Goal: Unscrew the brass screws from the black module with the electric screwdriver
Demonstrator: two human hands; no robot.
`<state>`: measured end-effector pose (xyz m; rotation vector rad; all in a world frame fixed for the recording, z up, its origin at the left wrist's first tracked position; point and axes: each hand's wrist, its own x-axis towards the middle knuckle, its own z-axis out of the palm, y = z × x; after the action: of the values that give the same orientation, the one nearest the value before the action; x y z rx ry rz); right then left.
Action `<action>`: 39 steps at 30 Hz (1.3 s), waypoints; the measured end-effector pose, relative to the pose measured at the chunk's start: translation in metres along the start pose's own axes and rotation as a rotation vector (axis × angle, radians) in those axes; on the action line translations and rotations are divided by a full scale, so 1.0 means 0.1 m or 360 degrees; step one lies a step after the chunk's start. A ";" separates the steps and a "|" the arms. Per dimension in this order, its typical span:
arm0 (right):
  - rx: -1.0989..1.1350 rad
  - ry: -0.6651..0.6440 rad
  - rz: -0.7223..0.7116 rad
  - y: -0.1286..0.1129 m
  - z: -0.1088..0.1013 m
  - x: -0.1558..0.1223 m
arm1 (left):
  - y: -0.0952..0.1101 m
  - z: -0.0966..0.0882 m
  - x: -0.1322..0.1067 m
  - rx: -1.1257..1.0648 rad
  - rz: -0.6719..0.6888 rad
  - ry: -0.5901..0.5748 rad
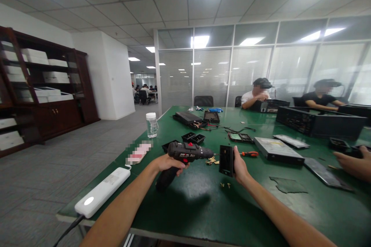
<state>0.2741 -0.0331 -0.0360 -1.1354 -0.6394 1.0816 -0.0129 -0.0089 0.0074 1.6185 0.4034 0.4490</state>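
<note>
My left hand [169,162] is wrapped round the grip of a black electric screwdriver [185,156] with red trim, its nose pointing right. My right hand [240,166] holds a small black rectangular part [226,160] upright, just right of the screwdriver's tip. Between the two, several small brass screws [212,160] lie on the green table [185,208]. A few more screws [225,185] rest nearer to me.
A white power strip [101,191] sits at the table's left edge, a clear jar [151,124] farther back. An optical drive [278,149], an orange-handled screwdriver [249,154], black trays [193,137] and computer cases [319,123] lie beyond. Another person's hand [352,162] reaches in at right; two people sit at the far end.
</note>
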 end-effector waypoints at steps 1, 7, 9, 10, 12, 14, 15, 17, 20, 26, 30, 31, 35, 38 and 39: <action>-0.0006 0.0001 -0.0002 0.00 0.00 0.00 | 0.00 0.00 0.00 0.0002 0.0006 -0.0003; -0.0025 -0.0006 -0.0017 -0.02 0.01 -0.02 | 0.00 -0.01 0.01 0.0011 -0.0002 -0.0013; -0.0026 -0.0004 -0.0015 -0.02 0.01 -0.02 | 0.00 -0.01 0.01 0.0009 -0.0001 -0.0019; -0.0021 -0.0012 0.0000 -0.02 0.01 -0.02 | 0.00 -0.01 0.01 0.0009 0.0001 -0.0020; -0.0004 -0.0028 0.0028 -0.02 0.01 -0.02 | -0.01 -0.01 0.00 0.0011 0.0000 -0.0010; 0.0008 -0.0021 0.0023 -0.02 0.01 -0.02 | -0.01 -0.01 0.00 0.0019 -0.0007 0.0004; 0.0011 -0.0017 0.0013 -0.02 0.01 -0.02 | -0.01 -0.01 0.00 0.0024 -0.0009 0.0011; 0.0011 -0.0008 -0.0005 -0.02 0.01 -0.02 | -0.01 -0.01 0.00 0.0031 -0.0014 0.0021; 0.0030 -0.0027 0.0011 -0.03 0.02 -0.03 | -0.01 -0.01 0.00 0.0033 -0.0008 0.0027; 0.0005 0.0005 0.0006 -0.04 0.03 -0.05 | 0.00 -0.01 0.00 0.0017 -0.0013 0.0007; 0.0013 -0.0012 0.0021 -0.04 0.02 -0.05 | 0.00 -0.01 -0.01 0.0000 -0.0010 0.0018; 0.0006 -0.0007 0.0017 -0.04 0.02 -0.05 | 0.00 0.00 -0.01 -0.0001 -0.0010 0.0019; -0.0008 -0.0028 -0.0007 -0.03 0.01 -0.04 | -0.01 -0.01 0.00 0.0003 -0.0023 0.0025; 0.0005 -0.0009 -0.0005 -0.03 0.02 -0.05 | 0.00 0.00 0.00 0.0007 -0.0012 0.0014; 0.0005 0.0009 -0.0003 -0.04 0.02 -0.06 | 0.00 0.00 0.00 0.0009 -0.0005 0.0005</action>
<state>0.2713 -0.0374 -0.0311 -1.1347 -0.6339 1.0771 -0.0127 -0.0089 0.0078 1.6225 0.4098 0.4480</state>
